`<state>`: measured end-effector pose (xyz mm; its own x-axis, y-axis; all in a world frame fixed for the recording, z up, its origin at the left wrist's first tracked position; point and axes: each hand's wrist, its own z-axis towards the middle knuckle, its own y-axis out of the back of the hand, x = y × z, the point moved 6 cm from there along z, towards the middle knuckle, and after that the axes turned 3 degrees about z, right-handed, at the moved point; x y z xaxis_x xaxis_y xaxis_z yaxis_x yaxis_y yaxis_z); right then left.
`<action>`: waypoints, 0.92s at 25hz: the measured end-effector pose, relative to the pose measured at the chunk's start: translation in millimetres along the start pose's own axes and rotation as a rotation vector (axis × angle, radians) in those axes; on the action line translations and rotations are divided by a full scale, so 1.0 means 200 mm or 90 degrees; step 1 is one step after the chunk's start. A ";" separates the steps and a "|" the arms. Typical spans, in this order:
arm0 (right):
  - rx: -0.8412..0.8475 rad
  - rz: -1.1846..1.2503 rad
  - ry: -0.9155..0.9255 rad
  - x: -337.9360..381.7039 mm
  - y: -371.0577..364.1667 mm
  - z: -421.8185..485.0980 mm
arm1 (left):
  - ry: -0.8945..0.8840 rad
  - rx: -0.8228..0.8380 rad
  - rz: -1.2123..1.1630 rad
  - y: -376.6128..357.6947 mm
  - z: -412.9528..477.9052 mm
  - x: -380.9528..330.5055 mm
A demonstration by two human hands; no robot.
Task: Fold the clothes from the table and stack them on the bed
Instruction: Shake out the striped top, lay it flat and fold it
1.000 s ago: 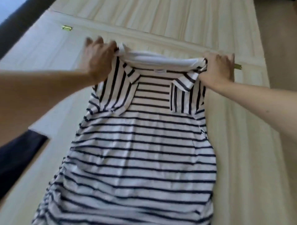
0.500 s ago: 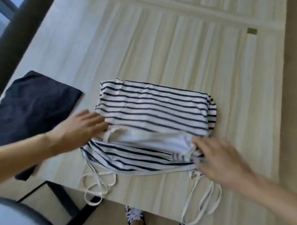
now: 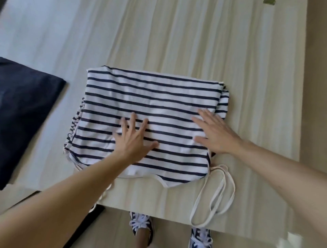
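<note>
A white garment with navy stripes point(image 3: 152, 99) lies folded in half on the pale wooden table point(image 3: 194, 35), near its front edge. My left hand point(image 3: 134, 139) rests flat on the lower middle of the fold, fingers spread. My right hand point(image 3: 215, 132) lies flat on the fold's right side, fingers also apart. Neither hand grips the cloth. White drawstrings point(image 3: 217, 196) trail from the garment's lower right corner over the table's edge; another string point(image 3: 104, 194) hangs at the lower left, partly behind my left forearm.
A folded dark navy garment point(image 3: 26, 113) lies on the table to the left. Two laced sneakers point(image 3: 141, 224) show on the floor below the front edge. A dark frame point(image 3: 83, 228) runs under the table at the lower left. A small brass fitting point(image 3: 269, 1) sits at the far right.
The striped garment's top half has been brought down over the lower half. Both hands let go of the white neckline and now lie flat on top of the fold.
</note>
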<state>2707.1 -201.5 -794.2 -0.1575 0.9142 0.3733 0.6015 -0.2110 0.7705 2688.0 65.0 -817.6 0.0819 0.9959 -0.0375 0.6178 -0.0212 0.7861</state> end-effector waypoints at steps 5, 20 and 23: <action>-0.341 0.208 -0.325 -0.30 -0.03 -0.51 | -0.108 -0.157 0.020 0.14 -0.02 -0.29; -0.163 0.607 -0.537 -0.20 -0.58 -0.87 | -0.013 0.243 -0.831 -0.67 -0.79 -1.20; -0.110 0.506 -0.527 -0.17 -0.55 -0.83 | 0.027 0.274 -0.994 -0.63 -0.70 -1.26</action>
<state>2517.2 -267.2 -806.2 0.8159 0.4358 0.3801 0.1759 -0.8132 0.5548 2480.0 -171.1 -821.8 -0.8185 0.0699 -0.5702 0.2357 0.9461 -0.2224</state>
